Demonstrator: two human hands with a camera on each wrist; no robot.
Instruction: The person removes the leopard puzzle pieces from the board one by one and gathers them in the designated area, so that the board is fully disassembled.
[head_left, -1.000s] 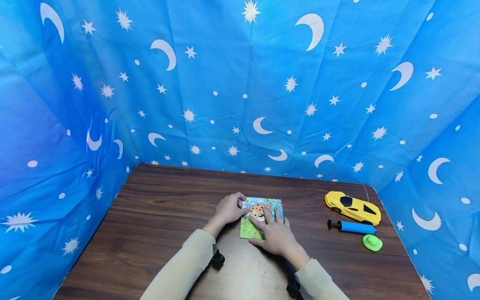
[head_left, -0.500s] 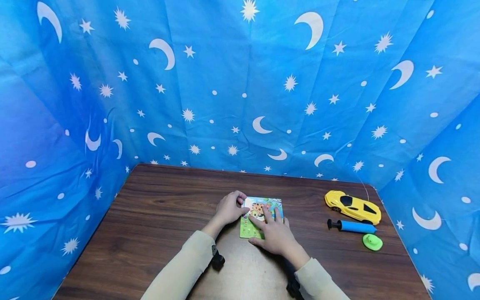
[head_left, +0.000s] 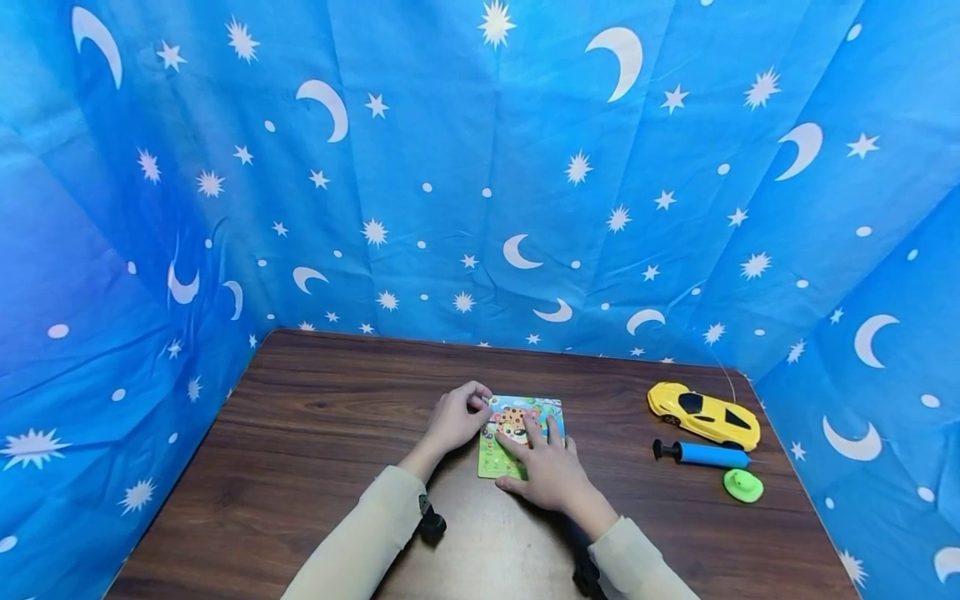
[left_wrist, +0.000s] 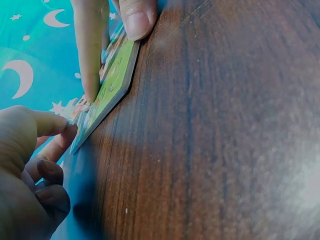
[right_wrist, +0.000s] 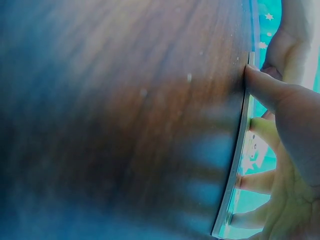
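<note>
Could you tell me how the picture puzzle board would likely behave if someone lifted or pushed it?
The puzzle board is a thin flat slab with a straight edge, so probably stiff and light. Lying flat on the smooth table, it would likely slide rather than tip. The right hand presses on it.

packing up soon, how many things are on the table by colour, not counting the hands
Yellow: 1, the toy car
Blue: 1, the hand pump
Green: 1, the small round piece
Multicoloured: 1, the puzzle board under both hands
Total: 4
</note>
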